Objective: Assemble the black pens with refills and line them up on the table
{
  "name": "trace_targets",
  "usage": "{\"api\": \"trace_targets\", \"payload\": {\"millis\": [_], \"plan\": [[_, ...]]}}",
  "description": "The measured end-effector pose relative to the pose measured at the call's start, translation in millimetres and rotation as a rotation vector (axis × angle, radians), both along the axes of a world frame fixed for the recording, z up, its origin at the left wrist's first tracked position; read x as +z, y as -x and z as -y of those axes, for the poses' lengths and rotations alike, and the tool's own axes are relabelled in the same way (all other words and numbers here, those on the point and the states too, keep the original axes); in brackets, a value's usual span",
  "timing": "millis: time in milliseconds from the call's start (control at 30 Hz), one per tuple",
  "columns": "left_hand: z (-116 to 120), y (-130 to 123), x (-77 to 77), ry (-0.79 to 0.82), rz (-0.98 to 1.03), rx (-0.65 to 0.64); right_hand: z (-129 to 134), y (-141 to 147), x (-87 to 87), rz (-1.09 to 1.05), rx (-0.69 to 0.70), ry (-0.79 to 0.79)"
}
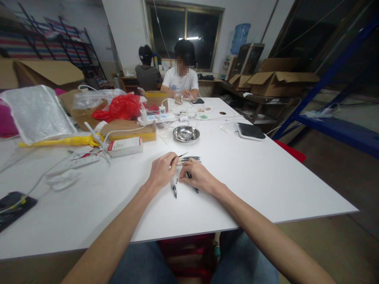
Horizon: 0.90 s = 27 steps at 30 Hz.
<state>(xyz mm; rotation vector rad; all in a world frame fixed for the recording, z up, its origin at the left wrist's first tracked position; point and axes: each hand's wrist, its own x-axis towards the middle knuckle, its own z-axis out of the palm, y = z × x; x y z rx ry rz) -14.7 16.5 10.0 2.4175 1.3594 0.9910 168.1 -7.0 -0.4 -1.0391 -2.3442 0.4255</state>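
Note:
My left hand (163, 170) is closed in a pinch on a thin dark pen refill (183, 154), whose tip points up and to the right. Just beside it, my right hand (197, 174) rests low over the table with its fingers drawn together; what they hold, if anything, is hidden. A small piece (177, 181) lies by the right fingertips. Between the hands, a clear pen barrel with a dark end (174, 191) lies on the white tabletop. A black pen part (197, 190) shows partly under my right hand. Several pens (191, 158) lie side by side just beyond.
A shiny metal bowl (186, 134) with small dark bits stands ahead. A white box (125, 146), a power strip (156, 118) and a red plastic bag (122, 107) are left. At right lies a black-topped device (250, 131). A person in white (181, 81) sits across.

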Motion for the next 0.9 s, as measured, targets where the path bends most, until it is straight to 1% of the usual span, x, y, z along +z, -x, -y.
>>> {"api": "trace_targets", "payload": {"millis": [133, 200, 367, 433, 700, 900], "plan": [[-1.5, 0.9, -2.8, 0.01, -0.019, -0.006, 1.9, -0.3, 4.3, 0.006, -0.002, 0.002], [-3.5, 2.2, -4.6, -0.002, -0.032, -0.023, 3.9, -2.0, 8.6, -0.056, -0.041, -0.003], [-8.1, 5.1, -8.3, -0.032, -0.079, -0.051, 4.1, -11.7, 17.3, -0.451, -0.272, 0.054], [-8.4, 5.2, -8.5, -0.034, -0.081, -0.057, 1.8, -14.8, 17.3, -0.554, -0.318, 0.065], [-7.0, 4.1, -6.7, -0.032, -0.067, -0.066, -5.1, -14.3, 11.5, -0.669, -0.302, 0.136], [-8.3, 3.5, -8.6, -0.024, -0.068, -0.066, -7.2, -15.2, 8.5, -0.662, -0.281, 0.158]]}}
